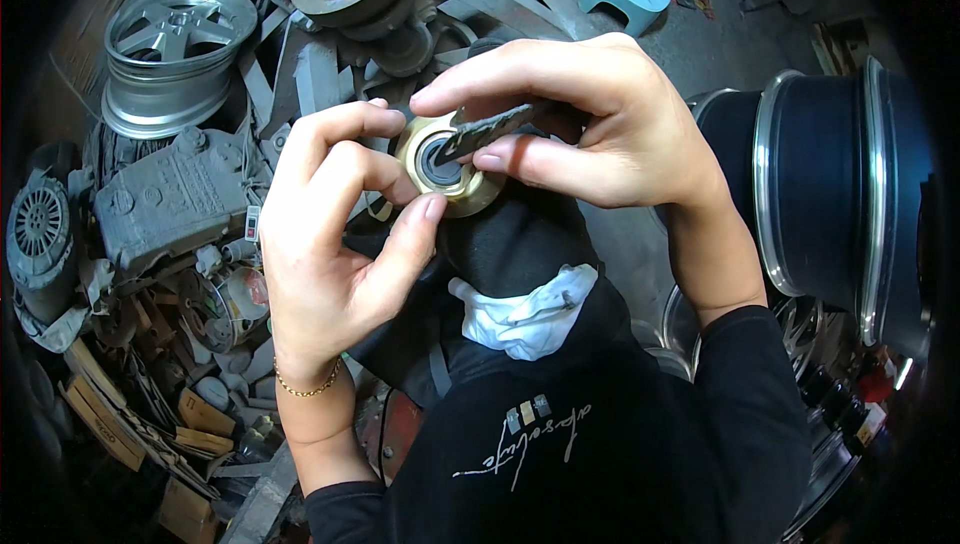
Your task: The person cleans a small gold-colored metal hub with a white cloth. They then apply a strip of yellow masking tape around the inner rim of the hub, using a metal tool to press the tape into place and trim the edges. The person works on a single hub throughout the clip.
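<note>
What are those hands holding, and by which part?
Left fingers hold the brass-coloured round part by its rim; right fingers hold the dark strip, apparently toward its right end.

You have a brass-coloured round fitting [430,159] just above the frame's centre, its face, dark grey inside, turned up toward you. Your thin, dark, mottled strip [490,131] slants down-left from its upper right, the tip overlapping that face.
</note>
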A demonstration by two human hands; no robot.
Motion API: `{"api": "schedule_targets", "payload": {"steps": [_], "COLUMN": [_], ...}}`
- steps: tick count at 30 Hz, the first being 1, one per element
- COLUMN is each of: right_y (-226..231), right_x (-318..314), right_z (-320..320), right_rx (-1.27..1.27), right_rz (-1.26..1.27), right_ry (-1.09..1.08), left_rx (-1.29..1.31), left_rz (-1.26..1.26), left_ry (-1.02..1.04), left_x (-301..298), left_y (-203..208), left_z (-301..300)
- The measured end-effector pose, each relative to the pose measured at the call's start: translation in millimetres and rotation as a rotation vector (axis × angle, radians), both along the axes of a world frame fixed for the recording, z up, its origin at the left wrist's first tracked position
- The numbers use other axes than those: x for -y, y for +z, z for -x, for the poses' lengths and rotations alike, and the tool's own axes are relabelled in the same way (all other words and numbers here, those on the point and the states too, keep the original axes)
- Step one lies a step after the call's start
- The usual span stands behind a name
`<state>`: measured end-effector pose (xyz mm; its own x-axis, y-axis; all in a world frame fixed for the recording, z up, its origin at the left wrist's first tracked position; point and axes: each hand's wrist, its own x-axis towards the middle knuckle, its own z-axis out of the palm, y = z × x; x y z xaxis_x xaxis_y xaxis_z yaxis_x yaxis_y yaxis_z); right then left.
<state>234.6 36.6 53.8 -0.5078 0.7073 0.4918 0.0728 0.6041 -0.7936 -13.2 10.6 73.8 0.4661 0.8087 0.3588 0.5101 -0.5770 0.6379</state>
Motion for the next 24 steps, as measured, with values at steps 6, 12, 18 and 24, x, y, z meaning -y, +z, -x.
{"api": "schedule_targets", "payload": {"steps": [6,12,18,24], "right_y": [-2.3,-5.6,-9.6,-13.4], "right_x": [-0.2,3.3,7.5,13.7], "right_z": [-1.6,-2.3,-3.4,-4.9], "right_rx": [0.01,-0.028,-0.022,-0.062], "right_rz": [-0.021,0.001,0.01,0.057], "right_ry": [-0.002,0.021,-0.026,-0.061], "left_rx": [0.056,-0.011,-0.001,0.008], "left_rz": [0.083,-0.028,-0.053,-0.032], "left_ry": [0.065,0.012,-0.027,-0.051], "left_x": [3.7,0.3,-0.4,5.8], "left_y": [-2.3,-1.4,-1.6,2.5], "left_z": [-4.4,-2.2,-1.9,-1.0]}}
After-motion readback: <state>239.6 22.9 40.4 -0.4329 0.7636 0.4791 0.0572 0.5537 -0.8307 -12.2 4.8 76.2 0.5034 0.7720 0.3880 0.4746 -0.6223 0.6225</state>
